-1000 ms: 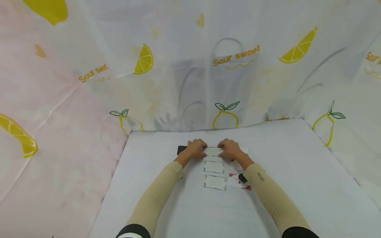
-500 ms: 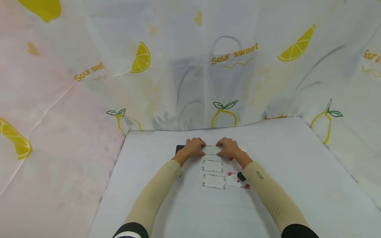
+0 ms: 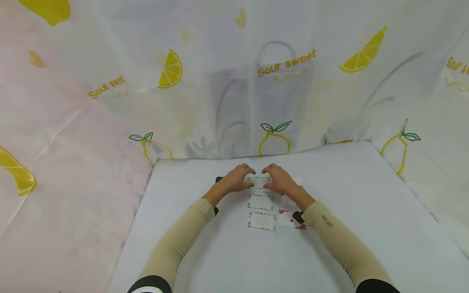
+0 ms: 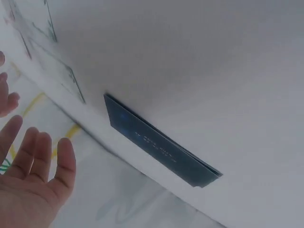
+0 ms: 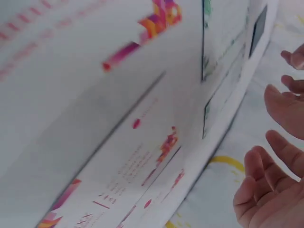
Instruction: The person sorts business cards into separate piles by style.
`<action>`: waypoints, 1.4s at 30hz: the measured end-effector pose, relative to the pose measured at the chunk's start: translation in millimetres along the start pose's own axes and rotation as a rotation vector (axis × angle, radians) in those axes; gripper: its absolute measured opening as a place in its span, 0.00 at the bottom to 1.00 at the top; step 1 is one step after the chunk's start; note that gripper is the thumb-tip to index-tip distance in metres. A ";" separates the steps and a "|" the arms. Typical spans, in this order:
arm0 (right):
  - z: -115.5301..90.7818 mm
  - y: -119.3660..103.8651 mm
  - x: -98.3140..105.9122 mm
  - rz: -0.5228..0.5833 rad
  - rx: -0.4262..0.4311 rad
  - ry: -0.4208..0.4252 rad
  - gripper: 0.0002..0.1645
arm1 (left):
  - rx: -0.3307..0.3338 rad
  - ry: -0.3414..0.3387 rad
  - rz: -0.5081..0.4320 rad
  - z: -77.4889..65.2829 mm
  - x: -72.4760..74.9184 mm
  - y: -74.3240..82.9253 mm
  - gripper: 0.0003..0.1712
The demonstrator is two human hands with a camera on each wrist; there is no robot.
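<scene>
Both hands hover over a white card with a green leafy border (image 3: 259, 182), the farthest of a column of three such cards. My left hand (image 3: 236, 180) is at the card's left end, its fingers loosely curved and holding nothing, as the left wrist view also shows. Facing it from the right end, my right hand (image 3: 279, 180) has relaxed fingers too, raised off the cards in the right wrist view. The middle leafy card (image 3: 261, 202) and the nearest leafy card (image 3: 261, 221) lie flat below.
Right of the leafy column lie white cards with red-pink patterns, the nearest red card (image 3: 287, 217) partly behind the right wrist. A dark card stack (image 4: 159, 142) lies left of the column. A lemon-print cloth (image 3: 234, 89) hangs behind the white table (image 3: 234, 260).
Both hands have come up off the ends of the farthest leafy card, their fingers loosening. That card stays in line with the others. The view has shifted slightly.
</scene>
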State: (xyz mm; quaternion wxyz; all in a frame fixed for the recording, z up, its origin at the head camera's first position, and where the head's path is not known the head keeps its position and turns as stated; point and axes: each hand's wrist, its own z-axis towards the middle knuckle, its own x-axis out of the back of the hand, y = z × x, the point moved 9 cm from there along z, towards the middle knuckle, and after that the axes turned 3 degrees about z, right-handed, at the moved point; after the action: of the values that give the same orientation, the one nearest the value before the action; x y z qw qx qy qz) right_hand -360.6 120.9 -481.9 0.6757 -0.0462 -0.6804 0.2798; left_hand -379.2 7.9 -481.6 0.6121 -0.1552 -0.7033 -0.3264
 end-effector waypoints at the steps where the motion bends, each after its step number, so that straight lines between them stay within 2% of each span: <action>1: -1.9 -0.8 0.7 0.022 -0.002 -0.007 0.30 | -0.015 -0.008 0.004 -2.1 0.5 2.9 0.26; 6: -17.0 0.5 -2.2 0.126 -0.050 -0.071 0.34 | -0.059 -0.028 -0.017 -12.5 -4.0 10.2 0.26; 10: -29.0 -0.8 -9.1 0.161 -0.081 -0.119 0.33 | -0.051 -0.070 -0.077 -25.2 -10.1 10.1 0.28; 15: -38.2 3.0 -17.4 0.131 -0.107 -0.138 0.32 | -0.032 -0.104 -0.119 -39.2 -17.1 9.3 0.29; 21: -46.0 6.6 -33.4 0.081 -0.115 -0.198 0.32 | -0.012 -0.140 -0.042 -46.8 -37.2 10.7 0.25; 24: -46.8 5.8 -37.5 0.050 -0.113 -0.211 0.33 | -0.003 -0.151 -0.016 -48.8 -43.5 12.6 0.26; 30: -47.2 0.8 -38.4 -0.025 -0.097 -0.230 0.36 | -0.007 -0.148 0.019 -46.6 -43.9 16.7 0.26; 37: -46.0 -4.0 -40.5 -0.051 -0.089 -0.253 0.37 | -0.007 -0.175 0.014 -45.3 -47.2 15.8 0.31; 42: -45.3 -7.3 -42.0 -0.060 -0.079 -0.250 0.36 | -0.001 -0.165 -0.007 -46.5 -48.8 12.6 0.30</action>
State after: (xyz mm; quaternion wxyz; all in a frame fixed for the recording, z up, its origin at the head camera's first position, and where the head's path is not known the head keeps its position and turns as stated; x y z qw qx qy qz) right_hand -312.0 110.6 -519.3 0.5912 -0.0171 -0.7710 0.2362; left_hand -326.2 -4.1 -523.4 0.5509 -0.1796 -0.7518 -0.3148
